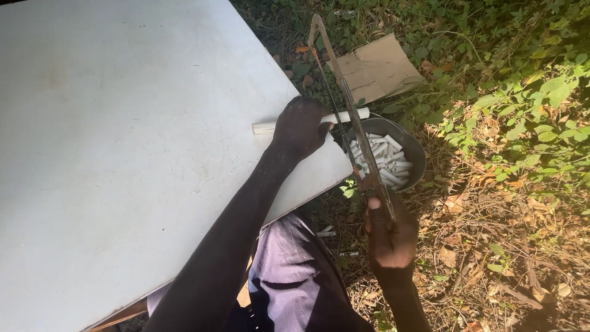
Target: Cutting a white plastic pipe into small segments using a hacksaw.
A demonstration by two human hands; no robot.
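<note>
Head view, looking down. At left, a pale white tabletop (123, 154) fills most of the frame, its right edge running diagonally toward the lower centre. A slim white pipe (264, 127) lies across that edge, its left end on the tabletop and its right end jutting out past it. The left hand (300, 128) presses down on the pipe near the edge, its grip closed over the pipe and pinning it to the tabletop. Just right of this hand, a hacksaw (350, 110) crosses the pipe, its metal frame running from the upper centre down toward the lower right, the blade meeting the overhanging part of the pipe. The right hand (388, 237) holds the lower end of the saw, its grip clamped around the handle. Below the pipe's free end, a round dark metal bowl (415, 147) stands on the ground, holding many short white pipe pieces (387, 161). A few more short pieces lie on the ground near the person's purple-clad knee (286, 258). Beyond the bowl, a flat piece of brown cardboard (378, 67) rests among green plants and dry leaves (510, 203).
</note>
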